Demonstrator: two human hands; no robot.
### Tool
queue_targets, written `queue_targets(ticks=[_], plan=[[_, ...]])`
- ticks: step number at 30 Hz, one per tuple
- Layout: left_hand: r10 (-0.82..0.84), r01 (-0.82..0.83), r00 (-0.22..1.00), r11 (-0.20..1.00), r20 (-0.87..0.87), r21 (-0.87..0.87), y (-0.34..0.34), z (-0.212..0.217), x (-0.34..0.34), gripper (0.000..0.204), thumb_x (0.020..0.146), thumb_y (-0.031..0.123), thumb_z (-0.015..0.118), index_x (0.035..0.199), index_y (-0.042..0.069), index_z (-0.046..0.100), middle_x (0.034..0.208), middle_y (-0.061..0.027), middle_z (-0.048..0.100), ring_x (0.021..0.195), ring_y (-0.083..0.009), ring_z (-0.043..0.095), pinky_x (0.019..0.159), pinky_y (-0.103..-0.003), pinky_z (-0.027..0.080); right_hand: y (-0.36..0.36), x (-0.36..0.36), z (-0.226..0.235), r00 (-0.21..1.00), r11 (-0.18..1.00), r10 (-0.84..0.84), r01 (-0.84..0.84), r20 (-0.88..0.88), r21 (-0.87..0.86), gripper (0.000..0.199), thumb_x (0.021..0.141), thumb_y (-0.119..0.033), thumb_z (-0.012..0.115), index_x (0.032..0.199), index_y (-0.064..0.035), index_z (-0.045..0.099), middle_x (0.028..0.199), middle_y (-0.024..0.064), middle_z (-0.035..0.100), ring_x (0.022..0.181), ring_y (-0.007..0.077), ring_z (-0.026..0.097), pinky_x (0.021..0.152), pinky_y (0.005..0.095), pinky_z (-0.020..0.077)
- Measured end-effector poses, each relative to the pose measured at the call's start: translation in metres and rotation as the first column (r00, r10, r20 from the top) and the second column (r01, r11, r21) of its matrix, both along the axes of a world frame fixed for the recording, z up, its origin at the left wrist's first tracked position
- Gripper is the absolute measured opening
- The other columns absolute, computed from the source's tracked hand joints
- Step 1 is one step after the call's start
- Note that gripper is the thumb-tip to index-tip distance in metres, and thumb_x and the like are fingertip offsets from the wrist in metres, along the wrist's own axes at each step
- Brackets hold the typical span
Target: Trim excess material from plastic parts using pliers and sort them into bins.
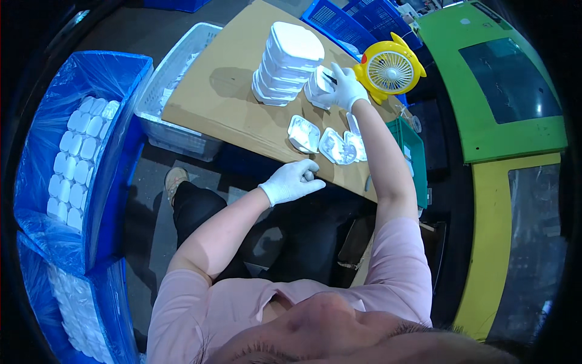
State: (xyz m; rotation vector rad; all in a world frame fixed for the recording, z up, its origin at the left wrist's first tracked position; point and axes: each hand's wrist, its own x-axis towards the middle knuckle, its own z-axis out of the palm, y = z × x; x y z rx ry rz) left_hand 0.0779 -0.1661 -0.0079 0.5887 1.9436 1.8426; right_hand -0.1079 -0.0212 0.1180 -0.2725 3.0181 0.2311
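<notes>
My right hand (350,91), in a white glove, reaches across the table to a short stack of white plastic covers (317,88). A thin dark tool (330,79) shows at its fingers; its kind is unclear. Left of that stands a taller stack of the same white covers (288,64). My left hand (291,183), also gloved, hovers by the table's near edge with curled fingers and nothing visible in them. Between the hands lie loose white hollow parts: one cover (304,134), another (334,147) with a clear round piece on it, and more beside my right forearm.
The brown table (212,91) carries a yellow fan (391,70) at its far right. A green bin (405,142) sits by the right edge. White crate (176,130) and blue lined bins of white parts (76,164) stand left. Blue baskets (339,27) are behind; a green machine (491,79) stands right.
</notes>
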Motion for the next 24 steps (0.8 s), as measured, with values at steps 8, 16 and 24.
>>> queue_targets(ticks=[8,16,24], plan=[[0.057,-0.057,0.998,0.998,-0.037,0.019,-0.007,-0.005,-0.001,0.044,0.081,0.031,0.069,0.108,-0.003,0.060,0.088,-0.0102,0.065,0.080,-0.0185,0.062,0.075,-0.030,0.049,-0.008,0.105,-0.012,0.971,0.901,0.230,-0.237,-0.063,-0.363,0.048,0.070,-0.040,0.076,0.101,-0.0041,0.068,0.097,0.0158,0.067,0.093,0.0300,0.065,0.085,0.0393,0.0500],[0.463,-0.528,0.821,0.839,-0.334,-0.133,-0.014,-0.007,0.009,0.053,0.069,0.018,0.077,0.113,0.008,0.050,0.110,-0.0142,0.055,0.096,-0.0306,0.061,0.076,-0.040,0.050,-0.021,0.167,-0.057,0.944,0.874,0.011,-0.170,-0.331,-0.455,0.018,0.074,-0.022,0.070,0.081,-0.0049,0.067,0.074,0.0142,0.065,0.072,0.0312,0.063,0.065,0.0384,0.0485],[0.555,-0.522,0.478,0.803,-0.681,0.288,-0.029,-0.033,0.016,0.093,0.063,0.024,0.084,0.134,0.005,0.028,0.127,-0.0237,0.040,0.114,-0.0408,0.047,0.094,-0.043,0.045,-0.065,0.245,-0.061,0.969,0.566,-0.149,-0.079,-0.196,-0.820,0.014,0.078,-0.009,0.072,0.083,0.0001,0.062,0.068,-0.0008,0.058,0.061,0.0044,0.051,0.057,0.0207,0.0435]])
